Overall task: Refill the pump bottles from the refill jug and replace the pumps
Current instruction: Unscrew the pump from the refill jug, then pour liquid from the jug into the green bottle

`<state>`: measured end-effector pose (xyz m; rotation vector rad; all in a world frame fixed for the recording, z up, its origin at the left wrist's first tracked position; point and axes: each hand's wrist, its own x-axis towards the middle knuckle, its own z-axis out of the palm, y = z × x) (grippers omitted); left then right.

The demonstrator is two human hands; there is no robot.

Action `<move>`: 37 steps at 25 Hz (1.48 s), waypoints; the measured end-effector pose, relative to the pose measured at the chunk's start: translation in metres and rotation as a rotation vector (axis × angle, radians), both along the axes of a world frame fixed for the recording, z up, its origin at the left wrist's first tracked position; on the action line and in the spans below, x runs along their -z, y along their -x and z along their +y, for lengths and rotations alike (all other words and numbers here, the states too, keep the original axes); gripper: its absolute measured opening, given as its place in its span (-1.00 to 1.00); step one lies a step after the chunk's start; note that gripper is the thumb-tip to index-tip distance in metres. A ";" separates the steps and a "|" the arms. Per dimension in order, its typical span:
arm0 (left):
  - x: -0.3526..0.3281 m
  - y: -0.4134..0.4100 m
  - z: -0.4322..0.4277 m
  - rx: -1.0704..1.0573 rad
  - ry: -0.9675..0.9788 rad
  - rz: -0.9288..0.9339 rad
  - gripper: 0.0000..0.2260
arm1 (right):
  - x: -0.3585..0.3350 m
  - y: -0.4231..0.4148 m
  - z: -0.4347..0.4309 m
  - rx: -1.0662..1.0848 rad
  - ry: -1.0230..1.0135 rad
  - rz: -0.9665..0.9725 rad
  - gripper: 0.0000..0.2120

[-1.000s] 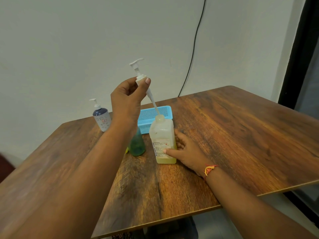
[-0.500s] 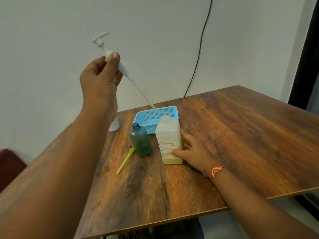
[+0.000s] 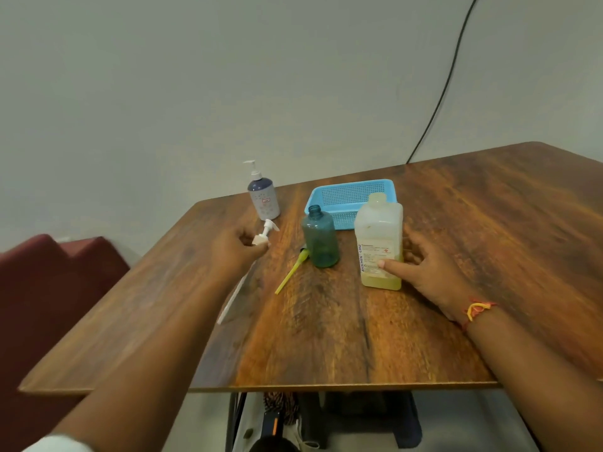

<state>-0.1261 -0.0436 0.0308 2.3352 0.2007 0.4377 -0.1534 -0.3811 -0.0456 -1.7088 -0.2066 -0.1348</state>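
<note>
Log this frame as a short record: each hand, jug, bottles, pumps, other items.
left hand: holds the white pump by its collar, low over the table, tube pointing back toward the person
right hand: steadies the jug
jug: upright, neck open, yellowish liquid low inside
green bottle: upright, no pump, neck open
blue bottle: upright at the far edge, pump on
yellow pump: lies on the table beside the green bottle
basket: blue, behind the jug
</note>
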 end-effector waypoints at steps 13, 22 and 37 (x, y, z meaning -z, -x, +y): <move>0.061 -0.001 0.006 0.025 -0.250 0.026 -0.74 | 0.001 0.002 0.008 -0.025 -0.035 -0.017 -0.26; 0.056 0.016 -0.044 -0.015 -0.103 -0.208 -0.73 | 0.000 0.009 0.010 -0.005 -0.019 -0.016 -0.30; 0.055 -0.008 -0.122 0.167 0.282 -0.154 -0.30 | -0.045 -0.001 0.021 0.136 0.135 -0.193 -0.18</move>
